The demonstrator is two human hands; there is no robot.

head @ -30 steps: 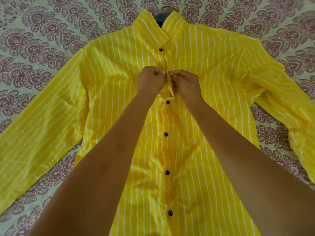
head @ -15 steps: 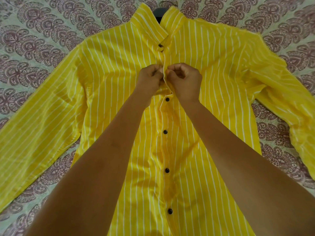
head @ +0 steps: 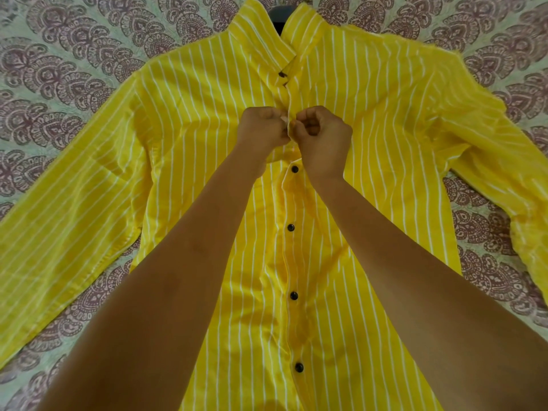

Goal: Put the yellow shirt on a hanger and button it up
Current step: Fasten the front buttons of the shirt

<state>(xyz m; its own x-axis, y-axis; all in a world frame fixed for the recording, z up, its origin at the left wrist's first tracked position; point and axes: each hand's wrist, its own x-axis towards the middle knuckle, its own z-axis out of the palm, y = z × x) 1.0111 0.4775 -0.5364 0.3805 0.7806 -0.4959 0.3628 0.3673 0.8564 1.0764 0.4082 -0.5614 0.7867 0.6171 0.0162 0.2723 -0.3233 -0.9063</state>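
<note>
The yellow shirt (head: 189,143) with thin white stripes lies flat, front up, sleeves spread to both sides. A dark hanger (head: 280,14) shows only as a small piece inside the collar. Several black buttons run down the placket (head: 292,295) below my hands and look fastened; one more sits at the collar. My left hand (head: 262,129) and my right hand (head: 321,137) meet at the placket on the upper chest, each pinching one edge of the shirt front. The button between my fingertips is hidden.
The shirt rests on a pale bedsheet (head: 59,69) printed with maroon paisley shapes, which fills the whole view. The right sleeve (head: 504,161) is bent and rumpled near the frame's right edge; the left sleeve (head: 59,226) lies straight.
My hands have stayed at the same chest button and pressed closer together, the fingers working the placket edges. The shirt has not shifted on the sheet.
</note>
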